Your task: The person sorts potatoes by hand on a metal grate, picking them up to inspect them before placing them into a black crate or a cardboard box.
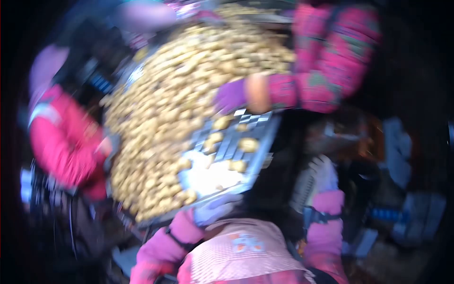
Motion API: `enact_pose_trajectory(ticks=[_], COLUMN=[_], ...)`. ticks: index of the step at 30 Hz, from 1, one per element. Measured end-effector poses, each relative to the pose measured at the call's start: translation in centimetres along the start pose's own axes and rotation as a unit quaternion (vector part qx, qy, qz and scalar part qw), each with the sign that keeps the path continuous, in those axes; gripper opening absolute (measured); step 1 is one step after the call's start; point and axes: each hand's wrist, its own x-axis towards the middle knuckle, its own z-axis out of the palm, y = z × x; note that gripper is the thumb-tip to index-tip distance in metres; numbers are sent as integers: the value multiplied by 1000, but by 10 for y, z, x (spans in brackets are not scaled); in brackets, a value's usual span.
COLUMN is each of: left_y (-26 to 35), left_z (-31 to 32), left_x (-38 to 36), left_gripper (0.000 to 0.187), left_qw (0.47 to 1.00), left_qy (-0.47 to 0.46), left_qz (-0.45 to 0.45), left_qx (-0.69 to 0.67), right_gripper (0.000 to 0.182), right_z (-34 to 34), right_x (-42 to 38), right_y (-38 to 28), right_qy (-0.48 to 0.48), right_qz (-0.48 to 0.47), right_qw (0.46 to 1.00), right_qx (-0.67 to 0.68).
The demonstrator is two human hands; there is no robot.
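My left hand [217, 208], in a pale lavender glove, lies with fingers stretched out at the near edge of a metal sorting table [266, 142]. Heaped over most of that table are potatoes [165, 109], with several loose ones on the slatted part in front of me. A bright glare covers the slats just beyond my left hand. To the right, away from the table, my gloved right hand [325, 174] reaches down beside a pale ridged object [302, 189]. Motion blur smears its fingers, and I cannot tell whether it grips that object.
Across the table a person in a pink patterned sleeve has a purple-gloved hand [231, 96] on the potatoes. Another person in a red jacket [66, 142] stands at the left edge. Blurred grey containers [418, 215] are at the right.
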Motion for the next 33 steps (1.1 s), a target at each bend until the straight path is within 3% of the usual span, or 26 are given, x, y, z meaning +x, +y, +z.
enact_pose_trajectory(ticks=[1, 2, 3, 4, 6, 7, 8, 9, 10, 12, 13, 16, 17, 18, 20, 21, 22, 24, 25, 28, 30, 32, 33], left_y=[18, 29, 21, 10, -10, -19, -28, -36, -40, -44, -31, -33, -16, -13, -9, -6, 0, 12, 14, 21, 37, 35, 38], left_z=[7, 13, 6, -2, -18, -29, -40, -53, -63, -83, -92, -140, -148, -157, -170, -181, -191, -210, -224, -244, -246, -249, -245], left_x=[-16, -36, -58, -66, -78, -91, -104, -114, -125, -140, -151, -169, -177, -175, -160, -150, -140, -118, -108, -85, -74, -68, -75], left_gripper=[41, 41, 41, 41, 42, 41, 40, 38, 38, 38, 37, 50, 55, 55, 55, 58, 58, 58, 58, 53, 48, 46, 46], left_qw=[998, 993, 991, 990, 984, 979, 973, 946, 943, 843, 835, 686, 718, 718, 596, 633, 638, 731, 738, 728, 648, 647, 672], left_qy=[37, 64, 96, 119, 155, 183, 216, 276, 290, 438, 468, 522, 490, 492, 526, 503, 498, 456, 444, 415, 403, 411, 382], left_qz=[34, 63, 69, 68, 84, 85, 85, 114, 115, 114, 81, 168, 108, 111, 147, 154, 162, 92, 102, 67, -30, -13, -6], left_qx=[36, 73, 63, 26, -35, -13, 10, 126, 117, 290, 277, 478, 483, 480, 589, 568, 565, 499, 497, 541, 645, 642, 635], right_gripper=[47, 43, 38, 38, 34, 29, 28, 29, 29, 29, 26, 23, 22, 22, 22, 22, 23, 23, 22, 21, 21, 22, 22], right_z=[19, 69, 102, 122, 145, 158, 169, 188, 202, 226, 238, 250, 252, 254, 259, 260, 261, 264, 266, 267, 274, 280, 289], right_x=[-5, -23, -32, -32, -34, -33, -41, -47, -53, -59, -60, -51, -48, -46, -46, -46, -46, -46, -46, -47, -48, -48, -49], right_y=[12, 20, 22, 33, 52, 63, 73, 81, 90, 112, 120, 147, 154, 157, 162, 164, 165, 168, 170, 170, 167, 164, 164], right_qy=[17, 88, 105, 89, 67, 36, 26, -10, -47, -108, -136, -167, -157, -158, -117, -113, -105, -88, -84, -75, -76, -70, -86], right_qz=[14, -46, -61, -57, -179, -291, -326, -372, -412, -454, -447, -450, -456, -458, -446, -446, -450, -451, -468, -469, -463, -456, -442], right_qw=[1000, 974, 960, 958, 911, 833, 781, 719, 650, 579, 577, 550, 529, 526, 511, 507, 505, 497, 486, 475, 468, 459, 495], right_qx=[-12, -205, -254, -266, -366, -469, -532, -587, -637, -669, -670, -684, -698, -699, -725, -729, -729, -736, -733, -741, -749, -759, -744])
